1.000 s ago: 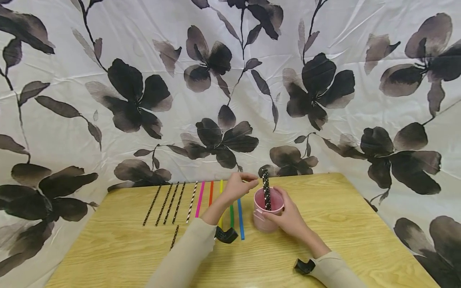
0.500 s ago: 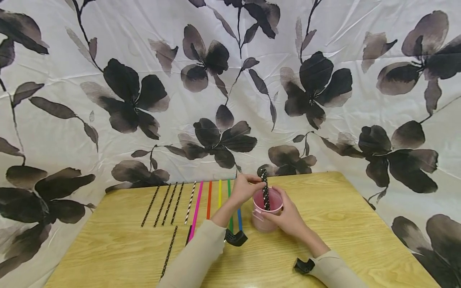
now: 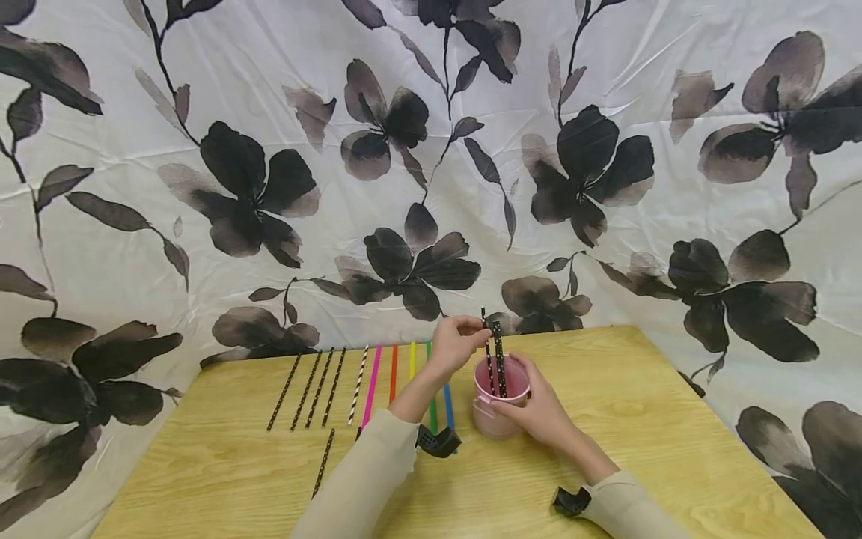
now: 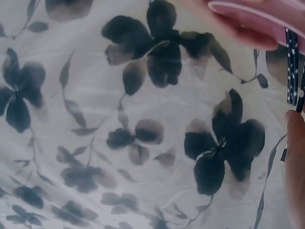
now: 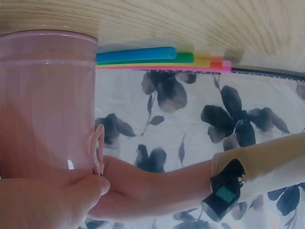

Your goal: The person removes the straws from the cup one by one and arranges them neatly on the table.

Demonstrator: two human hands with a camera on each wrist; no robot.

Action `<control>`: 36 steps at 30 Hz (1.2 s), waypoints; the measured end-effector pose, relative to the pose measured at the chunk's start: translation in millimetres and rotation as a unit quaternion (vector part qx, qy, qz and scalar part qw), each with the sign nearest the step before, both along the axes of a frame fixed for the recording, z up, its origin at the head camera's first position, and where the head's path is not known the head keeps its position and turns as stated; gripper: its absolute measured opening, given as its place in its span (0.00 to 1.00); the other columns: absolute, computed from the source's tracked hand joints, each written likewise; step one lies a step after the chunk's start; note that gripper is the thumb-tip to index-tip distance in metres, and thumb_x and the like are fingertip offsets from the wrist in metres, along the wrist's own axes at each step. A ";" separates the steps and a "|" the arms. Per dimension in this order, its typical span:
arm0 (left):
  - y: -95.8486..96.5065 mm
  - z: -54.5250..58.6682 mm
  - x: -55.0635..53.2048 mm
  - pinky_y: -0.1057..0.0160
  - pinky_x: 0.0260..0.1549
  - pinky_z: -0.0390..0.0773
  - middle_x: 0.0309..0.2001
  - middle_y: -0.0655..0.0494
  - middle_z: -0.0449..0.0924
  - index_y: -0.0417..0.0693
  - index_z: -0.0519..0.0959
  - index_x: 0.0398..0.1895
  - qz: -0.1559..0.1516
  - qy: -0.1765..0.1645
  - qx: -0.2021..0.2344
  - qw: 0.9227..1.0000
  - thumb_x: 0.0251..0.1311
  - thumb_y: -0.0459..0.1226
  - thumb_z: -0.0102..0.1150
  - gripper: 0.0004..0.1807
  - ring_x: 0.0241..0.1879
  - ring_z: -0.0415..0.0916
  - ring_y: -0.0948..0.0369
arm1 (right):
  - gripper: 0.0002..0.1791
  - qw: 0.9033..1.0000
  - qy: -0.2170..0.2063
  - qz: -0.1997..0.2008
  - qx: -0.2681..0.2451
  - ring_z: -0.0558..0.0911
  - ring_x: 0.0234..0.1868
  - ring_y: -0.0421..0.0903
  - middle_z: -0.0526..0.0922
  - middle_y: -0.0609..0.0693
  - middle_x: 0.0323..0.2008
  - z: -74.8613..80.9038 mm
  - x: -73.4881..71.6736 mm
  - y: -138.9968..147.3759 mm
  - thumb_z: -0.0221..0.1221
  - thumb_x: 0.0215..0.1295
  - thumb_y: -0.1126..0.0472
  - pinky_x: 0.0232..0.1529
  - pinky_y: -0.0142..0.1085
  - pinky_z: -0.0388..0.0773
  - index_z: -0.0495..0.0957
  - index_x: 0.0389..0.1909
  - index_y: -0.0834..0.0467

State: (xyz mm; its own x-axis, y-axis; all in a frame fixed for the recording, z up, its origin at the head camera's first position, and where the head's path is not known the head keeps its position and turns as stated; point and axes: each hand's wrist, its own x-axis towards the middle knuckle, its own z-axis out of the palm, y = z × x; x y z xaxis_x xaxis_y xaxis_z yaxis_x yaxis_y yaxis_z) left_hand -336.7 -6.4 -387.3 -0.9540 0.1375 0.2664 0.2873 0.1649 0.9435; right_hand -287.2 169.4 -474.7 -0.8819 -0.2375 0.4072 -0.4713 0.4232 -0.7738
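Observation:
A pink cup (image 3: 494, 425) with a small side handle stands upright on the table, and my right hand (image 3: 539, 400) grips it from the right. Several black straws with white dots (image 3: 500, 367) lean together inside it. My left hand (image 3: 456, 348) pinches one black dotted straw (image 3: 490, 370) between thumb and fingers, a little left of the bunch, its lower end inside the cup. The left wrist view catches the bunch (image 4: 292, 71) at its right edge. Up close in the right wrist view, the cup wall (image 5: 47, 105) hides the straws inside.
Left of the cup lies a row on the wooden table (image 3: 202, 464): black dotted straws (image 3: 306, 393), a striped straw (image 3: 358, 385), then pink (image 3: 373, 385), red, yellow, green and blue (image 3: 449, 404) ones. Another dotted straw (image 3: 323, 460) lies nearer. A floral cloth (image 3: 431, 187) hangs behind.
My left hand has moved to the straws in the cup and taken hold of one, which now stands apart to the left of the bunch. The right hand keeps its grip on the cup.

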 end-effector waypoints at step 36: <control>-160.8 72.0 77.8 0.55 0.26 0.79 0.36 0.43 0.76 0.37 0.77 0.36 0.034 0.028 -0.053 0.998 0.51 0.32 0.60 0.10 0.33 0.77 0.48 | 0.48 0.999 -0.031 -0.019 -0.014 0.68 0.53 0.44 0.66 0.44 0.54 0.4 4.5 -2.8 0.68 0.38 0.42 0.48 0.45 0.71 0.53 0.62 0.40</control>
State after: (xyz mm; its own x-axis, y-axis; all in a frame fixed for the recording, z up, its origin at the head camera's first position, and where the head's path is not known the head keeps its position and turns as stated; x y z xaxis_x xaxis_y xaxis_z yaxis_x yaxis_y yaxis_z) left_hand -258.9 -167.2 -315.3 -0.9463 0.1038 0.3062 0.3232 0.2827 0.9031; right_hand -282.7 166.6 -474.3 -0.9139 -0.1938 0.3568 -0.4059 0.4180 -0.8127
